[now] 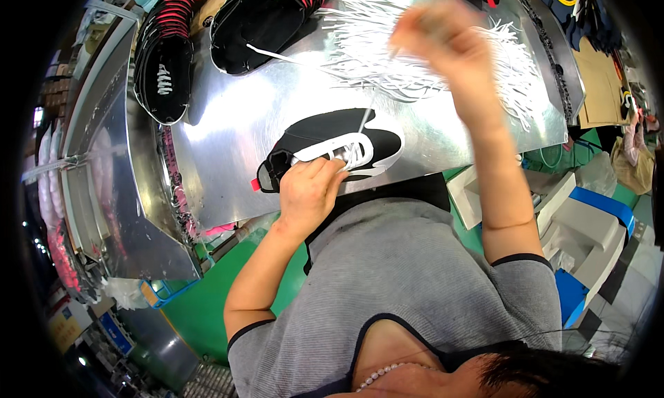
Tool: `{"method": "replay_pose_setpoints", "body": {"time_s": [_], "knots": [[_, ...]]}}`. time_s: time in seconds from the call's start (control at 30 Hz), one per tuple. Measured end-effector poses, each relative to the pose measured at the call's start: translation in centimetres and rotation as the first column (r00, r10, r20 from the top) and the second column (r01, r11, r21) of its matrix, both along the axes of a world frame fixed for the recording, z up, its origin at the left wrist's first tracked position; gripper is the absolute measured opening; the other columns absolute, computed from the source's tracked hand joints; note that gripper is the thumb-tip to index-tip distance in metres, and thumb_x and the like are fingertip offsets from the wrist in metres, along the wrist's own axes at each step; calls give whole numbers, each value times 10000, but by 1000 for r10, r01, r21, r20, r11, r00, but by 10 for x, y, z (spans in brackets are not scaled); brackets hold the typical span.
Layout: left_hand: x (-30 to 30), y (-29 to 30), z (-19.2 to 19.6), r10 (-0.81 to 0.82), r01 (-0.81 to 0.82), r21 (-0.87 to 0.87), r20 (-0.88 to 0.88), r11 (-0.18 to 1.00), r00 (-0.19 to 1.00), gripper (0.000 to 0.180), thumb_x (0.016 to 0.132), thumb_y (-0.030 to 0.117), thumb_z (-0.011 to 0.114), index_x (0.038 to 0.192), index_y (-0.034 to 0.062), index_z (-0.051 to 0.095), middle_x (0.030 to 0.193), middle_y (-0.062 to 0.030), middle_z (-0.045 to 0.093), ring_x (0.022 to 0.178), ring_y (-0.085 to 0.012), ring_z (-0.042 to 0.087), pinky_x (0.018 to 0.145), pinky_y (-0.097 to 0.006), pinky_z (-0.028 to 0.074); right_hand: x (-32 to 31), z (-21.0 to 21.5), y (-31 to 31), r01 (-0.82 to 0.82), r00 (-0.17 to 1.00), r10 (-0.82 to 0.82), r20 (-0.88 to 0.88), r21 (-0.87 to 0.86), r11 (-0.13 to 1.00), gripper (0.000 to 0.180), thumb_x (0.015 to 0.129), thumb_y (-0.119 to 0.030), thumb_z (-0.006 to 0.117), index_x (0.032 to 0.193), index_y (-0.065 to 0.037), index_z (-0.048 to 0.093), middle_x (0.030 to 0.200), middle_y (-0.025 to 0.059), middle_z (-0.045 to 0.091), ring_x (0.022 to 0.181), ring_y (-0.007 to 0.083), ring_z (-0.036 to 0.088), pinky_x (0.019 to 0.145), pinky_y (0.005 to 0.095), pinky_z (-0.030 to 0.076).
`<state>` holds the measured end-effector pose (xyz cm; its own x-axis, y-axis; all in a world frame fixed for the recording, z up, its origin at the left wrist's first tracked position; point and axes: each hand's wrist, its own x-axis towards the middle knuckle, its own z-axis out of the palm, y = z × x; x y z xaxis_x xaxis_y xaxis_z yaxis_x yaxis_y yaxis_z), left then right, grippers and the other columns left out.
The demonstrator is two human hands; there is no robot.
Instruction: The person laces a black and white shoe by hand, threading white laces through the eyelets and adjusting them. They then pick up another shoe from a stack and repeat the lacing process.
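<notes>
A black and white shoe upper [325, 132] lies flat on the metal table in front of me, its toe to the right and a red tab at its heel. My left hand [311, 190] is closed on its near edge, beside the white lacing strip. White lace [356, 149] loops through the eyelets, and a thin length of it rises off the upper toward my right hand [446, 38]. That hand is raised over a pile of white shoelaces [373, 45]. Motion smears its fingers, so whether they hold the lace is unclear.
Nested black and red shoe uppers [163, 73] stand at the far left, with another stack [259, 31] beside them. The bare metal tabletop [221, 149] has a raised side panel at left. Grey and blue bins [584, 225] stand below the table at right.
</notes>
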<state>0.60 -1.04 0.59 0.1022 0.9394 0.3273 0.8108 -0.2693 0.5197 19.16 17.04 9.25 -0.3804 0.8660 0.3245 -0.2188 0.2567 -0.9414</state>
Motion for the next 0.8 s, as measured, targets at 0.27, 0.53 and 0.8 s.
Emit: {"method": "replay_pose_setpoints", "body": {"time_s": [0.27,0.53,0.8], "knots": [[-7,8,26,432,-161,-538,428,828,794,550,975,258,608,1392,4,355,1004,-209,686,918,-294,680,819,-355,515,-28,-99,-68,-295,875,419,242,-418,859,142,859,-99,717,981,-37,677,850,10,683,796,78,607,734,248,490],[8,7,11,540,-451,-379,173,808,824,377,833,210,761,1131,25,625,996,-133,709,908,-235,684,807,-335,508,-39,-87,-64,-279,830,409,379,-353,893,141,871,-133,667,959,-23,677,889,75,713,805,148,668,728,281,510],[10,4,9,533,-437,-339,286,833,796,343,810,92,752,1117,-1,631,1011,-141,707,929,-213,677,837,-322,510,-11,-77,-81,-265,802,327,500,-193,945,133,960,-139,586,1005,-22,540,800,119,680,720,242,679,637,336,504]]}}
